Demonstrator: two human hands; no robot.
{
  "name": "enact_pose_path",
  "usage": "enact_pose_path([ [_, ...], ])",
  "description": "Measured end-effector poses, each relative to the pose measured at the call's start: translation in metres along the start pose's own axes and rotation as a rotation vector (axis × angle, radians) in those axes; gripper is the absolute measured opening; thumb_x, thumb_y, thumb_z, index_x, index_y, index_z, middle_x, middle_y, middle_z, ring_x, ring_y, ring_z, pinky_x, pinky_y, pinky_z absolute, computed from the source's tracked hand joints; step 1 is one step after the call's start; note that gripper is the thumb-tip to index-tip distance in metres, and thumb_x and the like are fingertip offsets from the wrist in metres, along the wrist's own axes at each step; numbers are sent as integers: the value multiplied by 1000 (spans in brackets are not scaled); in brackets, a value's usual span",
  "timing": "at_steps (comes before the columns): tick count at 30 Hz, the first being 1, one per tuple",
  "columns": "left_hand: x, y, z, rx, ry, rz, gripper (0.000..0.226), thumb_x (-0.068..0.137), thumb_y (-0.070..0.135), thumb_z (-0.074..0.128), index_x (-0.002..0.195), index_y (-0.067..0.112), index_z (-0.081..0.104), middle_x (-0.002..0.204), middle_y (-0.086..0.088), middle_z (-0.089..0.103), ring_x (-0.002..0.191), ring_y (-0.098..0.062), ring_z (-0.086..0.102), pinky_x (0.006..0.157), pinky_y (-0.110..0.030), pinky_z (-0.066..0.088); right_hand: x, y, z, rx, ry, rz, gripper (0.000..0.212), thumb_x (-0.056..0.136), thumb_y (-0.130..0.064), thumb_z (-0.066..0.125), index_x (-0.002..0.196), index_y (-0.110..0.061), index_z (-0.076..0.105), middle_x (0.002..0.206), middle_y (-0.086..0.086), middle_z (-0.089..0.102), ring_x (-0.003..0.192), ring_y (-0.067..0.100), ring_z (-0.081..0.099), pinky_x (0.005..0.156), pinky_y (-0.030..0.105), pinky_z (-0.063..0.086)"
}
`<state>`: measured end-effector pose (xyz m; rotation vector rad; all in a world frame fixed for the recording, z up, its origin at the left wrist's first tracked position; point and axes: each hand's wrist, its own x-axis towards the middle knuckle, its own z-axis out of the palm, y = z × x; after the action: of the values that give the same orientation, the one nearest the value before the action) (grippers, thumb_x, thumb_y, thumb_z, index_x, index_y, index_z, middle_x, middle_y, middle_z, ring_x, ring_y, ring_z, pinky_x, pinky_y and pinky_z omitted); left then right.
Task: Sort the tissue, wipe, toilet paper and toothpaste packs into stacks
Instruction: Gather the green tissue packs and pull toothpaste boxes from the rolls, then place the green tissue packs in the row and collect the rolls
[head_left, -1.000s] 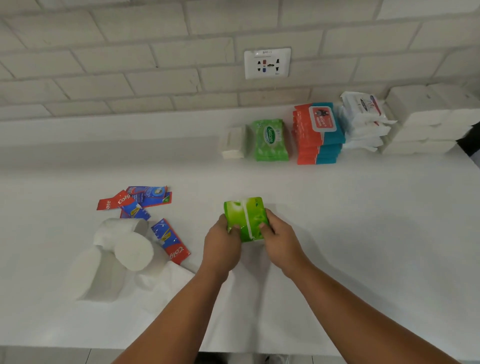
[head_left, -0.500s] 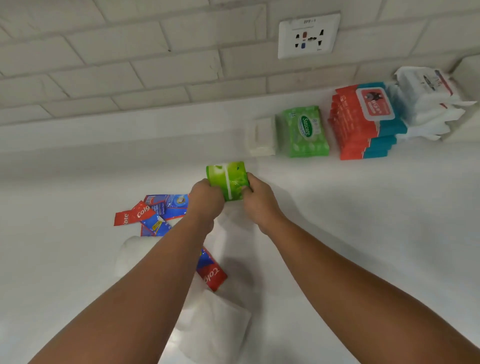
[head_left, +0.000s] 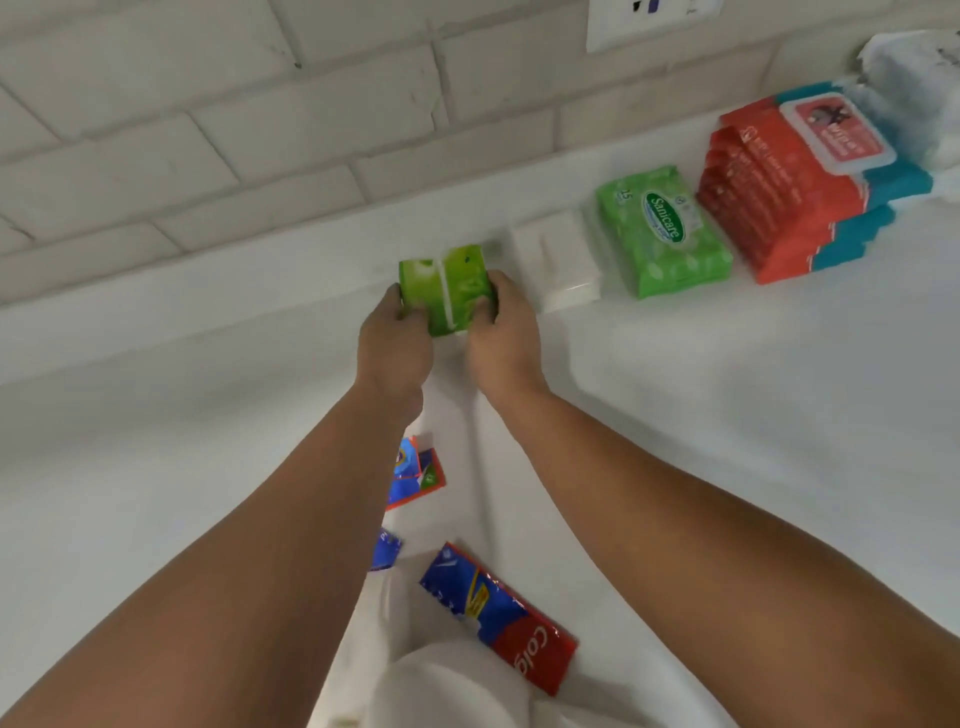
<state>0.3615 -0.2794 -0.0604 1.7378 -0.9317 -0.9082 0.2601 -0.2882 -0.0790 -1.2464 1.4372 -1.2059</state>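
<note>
Both hands hold a small green tissue pack near the back of the white counter. My left hand grips its left side and my right hand grips its right side. To the right lie a white pack, a green Sanicare wipe pack, a stack of red and teal wipe packs and white packs at the far right. Red and blue toothpaste sachets lie near me, partly hidden by my left arm. A white toilet roll sits at the bottom edge.
A white brick wall with a ledge rises just behind the packs. A wall socket is at the top right.
Both hands have carried the green tissue pack away from me toward the back of the counter, close to the white pack. The view has tilted and moved closer to the wall.
</note>
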Motion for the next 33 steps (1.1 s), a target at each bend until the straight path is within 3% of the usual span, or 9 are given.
enact_pose_path([
  [4, 19, -3, 1, -17, -5, 15, 22, 95, 11, 44, 99, 6, 65, 80, -3, 57, 73, -20, 44, 70, -32, 35, 13, 1, 11, -1, 16, 11, 33, 98, -7, 36, 122, -12, 59, 98, 2, 64, 80, 13, 56, 73, 25, 42],
  [9, 32, 0, 4, -32, -11, -9, 25, 100, 13, 41, 101, 4, 64, 72, 0, 48, 65, -18, 35, 64, -31, 31, 29, -2, 18, -40, 23, 10, 35, 98, -5, 35, 125, -8, 58, 99, 7, 62, 85, 17, 55, 77, 29, 43],
  [16, 35, 6, 10, -17, 14, -30, 19, 101, 12, 40, 93, 4, 56, 69, 2, 41, 62, -17, 31, 59, -28, 27, 39, -12, 17, -84, 10, 37, 22, 93, 1, 36, 99, -14, 51, 86, 0, 52, 69, 7, 46, 59, 21, 32],
  [20, 31, 9, 12, -9, -9, -33, 19, 101, 12, 41, 94, 7, 58, 70, 1, 43, 63, -15, 34, 57, -27, 29, 39, -12, 14, -92, 2, 47, 28, 93, 0, 35, 110, -7, 55, 95, 6, 60, 75, 8, 51, 64, 22, 34],
  [25, 29, 11, 10, -22, -18, -69, 19, 99, 10, 42, 96, 3, 59, 73, -2, 45, 67, -17, 34, 62, -30, 30, 36, -21, 8, -68, -42, 68, 37, 89, 5, 36, 116, -9, 57, 97, 2, 59, 78, 4, 52, 63, 13, 37],
  [29, 26, 17, 9, -14, -36, -87, 23, 98, 10, 43, 106, -2, 61, 81, -6, 50, 73, -21, 40, 68, -33, 33, 37, -30, 3, -109, -85, 121, 41, 82, 7, 37, 115, -9, 56, 103, 7, 61, 91, 21, 57, 77, 27, 45],
  [31, 25, 19, 10, -10, -46, -96, 23, 97, 11, 42, 105, 0, 61, 83, -7, 52, 76, -22, 42, 70, -34, 35, 39, -35, 1, -149, -108, 152, 42, 81, 6, 38, 116, -9, 55, 107, 10, 62, 99, 27, 59, 87, 39, 49],
  [33, 24, 20, 11, -1, -37, -111, 18, 98, 12, 42, 99, 3, 57, 80, -6, 50, 75, -22, 41, 66, -31, 35, 39, -39, 1, -202, -138, 177, 41, 82, 4, 40, 118, -8, 54, 109, 11, 62, 103, 30, 60, 91, 43, 50],
])
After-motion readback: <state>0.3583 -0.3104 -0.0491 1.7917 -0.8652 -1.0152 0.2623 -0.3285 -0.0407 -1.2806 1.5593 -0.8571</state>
